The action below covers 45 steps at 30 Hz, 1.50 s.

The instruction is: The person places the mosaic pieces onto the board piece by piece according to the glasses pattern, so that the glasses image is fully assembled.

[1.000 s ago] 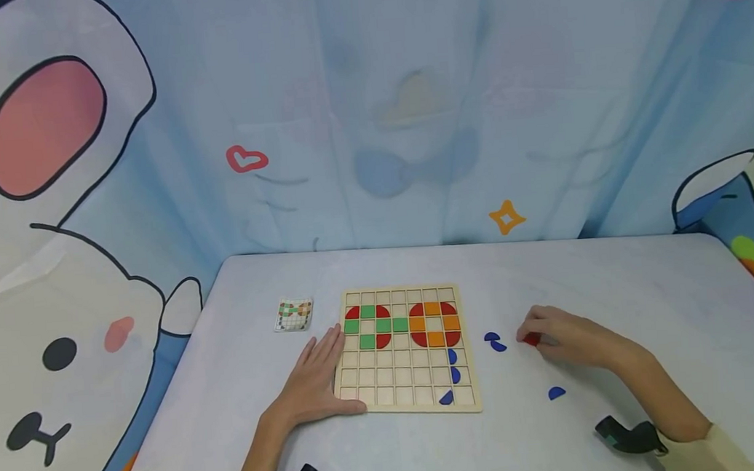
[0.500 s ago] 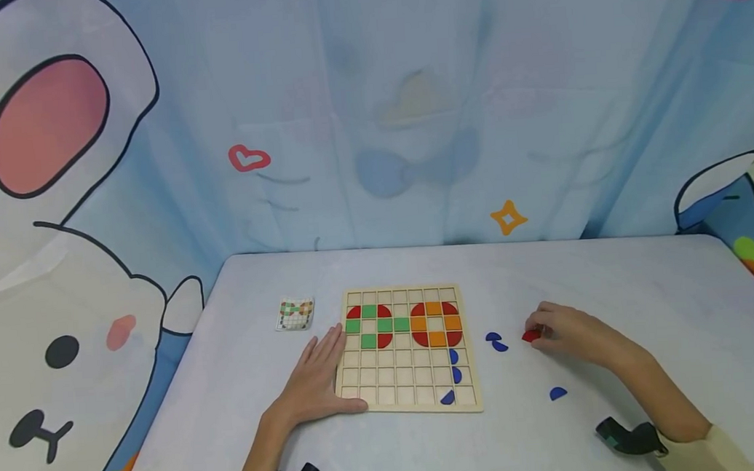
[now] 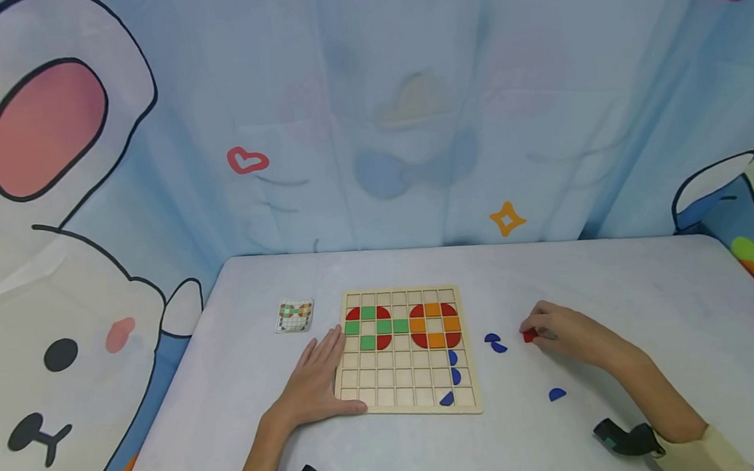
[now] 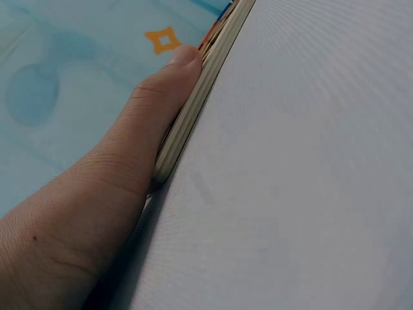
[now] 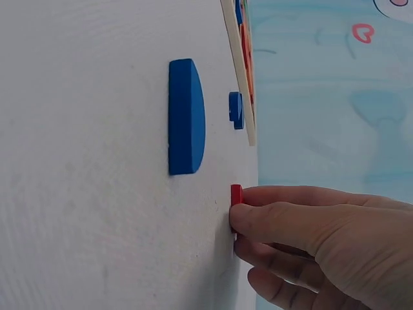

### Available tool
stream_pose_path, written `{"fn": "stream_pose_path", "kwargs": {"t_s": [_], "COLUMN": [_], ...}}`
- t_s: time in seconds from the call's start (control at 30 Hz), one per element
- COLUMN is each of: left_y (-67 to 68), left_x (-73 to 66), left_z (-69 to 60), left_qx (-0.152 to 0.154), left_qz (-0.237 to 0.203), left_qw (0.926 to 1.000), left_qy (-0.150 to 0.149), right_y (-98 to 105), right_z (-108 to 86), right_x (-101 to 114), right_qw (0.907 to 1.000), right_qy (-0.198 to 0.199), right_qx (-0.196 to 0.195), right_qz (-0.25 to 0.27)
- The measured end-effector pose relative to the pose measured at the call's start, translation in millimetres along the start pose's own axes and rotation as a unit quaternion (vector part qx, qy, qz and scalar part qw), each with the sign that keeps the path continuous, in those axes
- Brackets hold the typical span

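At the left edge of a wooden grid board (image 3: 403, 376), my left hand (image 3: 315, 386) rests with its fingers straight along the side and its thumb at the near corner. The left wrist view shows that thumb (image 4: 155, 97) against the board's edge. To the right of the board, my right hand (image 3: 571, 335) pinches a small red piece (image 5: 236, 194) between thumb and fingers, low over the table; whether it touches the cloth, I cannot tell. Red, green and orange pieces fill two ring-like shapes on the board, joined by a green square (image 3: 400, 326). Several blue pieces (image 3: 455, 376) lie in its lower right cells.
Two blue half-round pieces (image 3: 499, 346) lie between the board and my right hand. Another blue half-round piece (image 3: 557, 393) is nearer me, below that hand. A small printed pattern card (image 3: 293, 316) lies beyond the left hand. A printed curtain (image 3: 369, 119) hangs behind the table.
The right fingers have shifted slightly around the red piece, which shows at a different angle. My left hand and the board stay where they were.
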<state>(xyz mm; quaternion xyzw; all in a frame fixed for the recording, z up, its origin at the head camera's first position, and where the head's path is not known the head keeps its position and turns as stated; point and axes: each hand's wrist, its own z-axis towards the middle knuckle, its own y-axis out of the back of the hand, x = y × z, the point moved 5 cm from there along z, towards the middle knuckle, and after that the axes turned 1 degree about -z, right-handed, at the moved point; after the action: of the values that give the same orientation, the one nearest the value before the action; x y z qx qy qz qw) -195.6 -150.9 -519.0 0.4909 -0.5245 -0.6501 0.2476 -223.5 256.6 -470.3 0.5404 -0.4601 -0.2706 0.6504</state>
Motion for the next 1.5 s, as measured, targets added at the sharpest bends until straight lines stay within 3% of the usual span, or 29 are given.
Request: {"fn": "stream_pose_path", "kwargs": {"t_s": [0.17, 0.47, 0.63, 1.23, 1.37, 1.5], "left_y": [-1.1, -1.0, -0.9, -3.6, -4.0, -1.7], "left_x": [0.3, -0.7, -0.9, -2.0, -1.6, -0.6], "left_z": [-0.9, -1.7, -1.7, -1.6, -1.3, -0.2], "left_qx": [-0.001, -0.002, -0.005, 0.002, 0.003, -0.001], "left_qz": [-0.002, -0.007, -0.006, -0.006, -0.009, -0.006], "left_qw": [1.0, 1.0, 1.0, 1.0, 1.0, 1.0], "left_qy": [0.001, -0.001, -0.002, 0.003, 0.003, 0.001], "right_y": [-0.5, 0.8, -2.5, -2.2, 4.0, 10.1], "right_z": [1.5, 0.9, 2.5, 7.6, 20.4, 45.0], "right_x": [1.2, 3.5, 5.7, 6.4, 24.1, 65.6], "right_qw": [0.9998, 0.9985, 0.9977, 0.9962, 0.9959, 0.9958], "right_qy": [0.014, -0.051, -0.067, -0.067, -0.054, -0.007], "right_qx": [-0.013, -0.02, -0.014, -0.055, -0.07, -0.079], "right_qz": [0.006, 0.001, -0.001, 0.001, 0.02, 0.045]}}
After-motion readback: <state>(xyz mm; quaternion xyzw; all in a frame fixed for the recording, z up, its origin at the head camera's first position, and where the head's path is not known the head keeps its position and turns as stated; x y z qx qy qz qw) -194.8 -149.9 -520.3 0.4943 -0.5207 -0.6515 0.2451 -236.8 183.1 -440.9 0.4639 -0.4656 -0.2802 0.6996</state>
